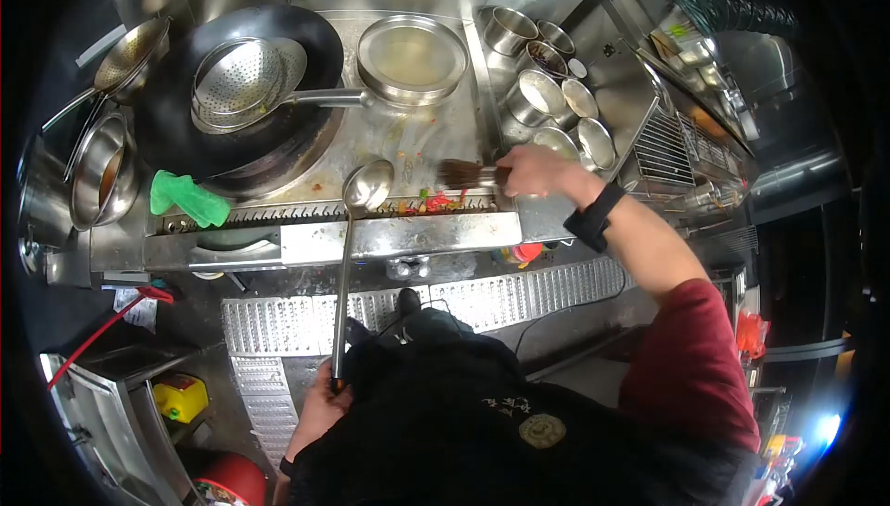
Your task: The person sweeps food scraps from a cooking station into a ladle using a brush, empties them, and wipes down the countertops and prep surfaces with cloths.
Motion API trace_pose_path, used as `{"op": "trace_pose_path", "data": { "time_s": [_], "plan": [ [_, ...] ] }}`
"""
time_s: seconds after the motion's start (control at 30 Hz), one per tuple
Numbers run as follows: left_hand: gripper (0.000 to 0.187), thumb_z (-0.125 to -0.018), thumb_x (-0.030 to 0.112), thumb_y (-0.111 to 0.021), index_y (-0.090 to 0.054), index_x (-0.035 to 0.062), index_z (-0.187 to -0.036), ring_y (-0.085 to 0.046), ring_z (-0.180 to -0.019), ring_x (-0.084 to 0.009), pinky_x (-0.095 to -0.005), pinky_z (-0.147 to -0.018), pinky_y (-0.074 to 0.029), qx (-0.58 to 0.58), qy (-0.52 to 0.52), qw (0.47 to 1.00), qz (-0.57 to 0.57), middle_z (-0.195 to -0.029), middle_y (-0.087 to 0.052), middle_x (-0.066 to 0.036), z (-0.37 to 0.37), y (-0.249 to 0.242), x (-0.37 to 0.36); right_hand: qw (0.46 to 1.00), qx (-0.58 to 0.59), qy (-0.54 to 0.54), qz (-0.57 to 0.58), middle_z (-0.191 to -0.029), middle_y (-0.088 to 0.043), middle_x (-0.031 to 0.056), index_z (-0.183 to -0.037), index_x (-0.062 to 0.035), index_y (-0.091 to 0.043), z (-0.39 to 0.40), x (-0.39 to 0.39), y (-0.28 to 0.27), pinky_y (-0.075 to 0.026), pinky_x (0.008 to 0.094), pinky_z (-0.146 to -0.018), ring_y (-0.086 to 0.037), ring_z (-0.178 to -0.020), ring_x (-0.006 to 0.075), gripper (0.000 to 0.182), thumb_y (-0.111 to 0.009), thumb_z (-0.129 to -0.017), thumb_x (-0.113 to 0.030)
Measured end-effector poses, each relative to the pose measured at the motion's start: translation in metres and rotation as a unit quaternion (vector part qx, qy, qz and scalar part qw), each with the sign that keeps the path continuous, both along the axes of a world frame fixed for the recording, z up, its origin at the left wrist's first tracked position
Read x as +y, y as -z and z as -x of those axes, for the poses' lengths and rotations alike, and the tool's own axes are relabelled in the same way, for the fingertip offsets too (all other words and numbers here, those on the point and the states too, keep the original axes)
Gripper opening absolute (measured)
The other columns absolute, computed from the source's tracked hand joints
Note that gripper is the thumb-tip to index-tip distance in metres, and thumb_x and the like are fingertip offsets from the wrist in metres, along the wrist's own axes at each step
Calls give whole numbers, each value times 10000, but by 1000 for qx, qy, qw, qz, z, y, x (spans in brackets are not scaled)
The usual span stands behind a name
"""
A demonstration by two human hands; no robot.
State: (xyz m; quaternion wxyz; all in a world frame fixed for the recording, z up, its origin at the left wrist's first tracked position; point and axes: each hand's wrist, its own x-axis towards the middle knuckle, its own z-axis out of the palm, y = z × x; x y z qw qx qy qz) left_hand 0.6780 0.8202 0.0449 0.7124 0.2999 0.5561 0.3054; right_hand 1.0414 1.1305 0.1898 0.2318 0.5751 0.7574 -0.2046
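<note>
My right hand (pixel 538 170) is closed round the handle of a brown-bristled brush (pixel 461 174), which reaches left over the steel stovetop (pixel 417 140). Below the bristles, red, green and yellow food scraps (pixel 440 201) lie along the slotted drain (pixel 306 215) at the stove's front. My left hand (pixel 320 411), low in the view, grips the end of a long-handled ladle (pixel 345 288). The ladle's bowl (pixel 369 186) is over the front of the stovetop, left of the brush.
A black wok (pixel 320 47) holding a perforated strainer (pixel 239 80) stands at the left. A green cloth (pixel 188 198) lies on the front edge. Behind is a round steel pan (pixel 413 54) of liquid. Several metal pots (pixel 536 96) stand at the right, near a wire rack (pixel 663 146).
</note>
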Motion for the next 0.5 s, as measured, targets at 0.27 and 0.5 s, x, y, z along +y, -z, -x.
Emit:
{"op": "trace_pose_path", "data": {
  "time_s": [0.27,0.5],
  "plan": [
    [474,-886,42,-536,-408,39,-1343,-584,-884,-131,-276,-787,-456,121,95,988,-21,-944,-641,-96,-2,2,2,961,-7,237,142,-491,-511,116,-606,40,-591,18,8,40,-379,361,-400,-489,-398,196,185,-660,-723,-85],
    [484,-862,25,-540,-425,36,-1332,-566,-843,-131,-268,-758,-448,146,75,986,-42,-894,-609,-78,-4,-4,5,926,104,332,148,-519,-512,40,-607,-46,-594,32,23,-3,-390,281,-400,-485,-426,115,150,-668,-723,-106]
  ]
}}
